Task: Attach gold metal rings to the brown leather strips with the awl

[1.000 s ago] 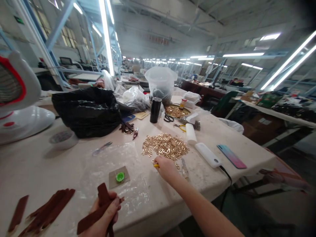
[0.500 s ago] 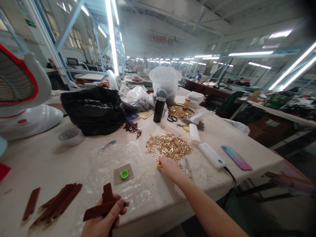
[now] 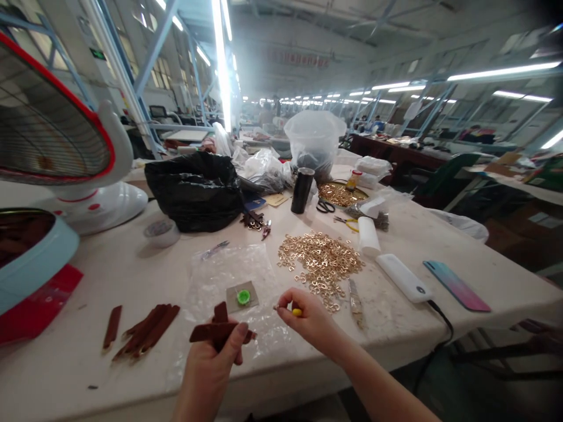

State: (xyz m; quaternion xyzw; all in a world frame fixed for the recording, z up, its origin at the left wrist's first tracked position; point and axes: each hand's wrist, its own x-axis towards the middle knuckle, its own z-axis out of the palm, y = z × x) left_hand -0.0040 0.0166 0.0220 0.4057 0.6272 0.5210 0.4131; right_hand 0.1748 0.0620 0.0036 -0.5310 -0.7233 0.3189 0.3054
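Note:
Brown leather strips (image 3: 206,333) are pinched in my left hand (image 3: 220,357), crossed over each other above the table's front. My right hand (image 3: 305,316) is closed on a small tool with a yellow end (image 3: 297,312); a tiny piece shows at its fingertips, too small to name. Beyond that hand lies a spread pile of gold metal rings (image 3: 323,264). Between and behind my hands, a green cap-like dish (image 3: 243,298) sits on a grey square (image 3: 250,288) on clear plastic (image 3: 264,328). More brown strips (image 3: 149,331) lie at the left.
A white fan (image 3: 101,205), a blue tin (image 3: 39,258) and a black bag (image 3: 193,190) stand at the left. Behind the rings are a black cylinder (image 3: 302,190) and scissors (image 3: 325,206). A power bank (image 3: 403,278) with a cable and a phone (image 3: 455,285) lie at the right.
My right hand has pulled back from the rings toward my left hand, with a tiny piece now at its fingertips. My left hand still holds the strips. The view has turned left.

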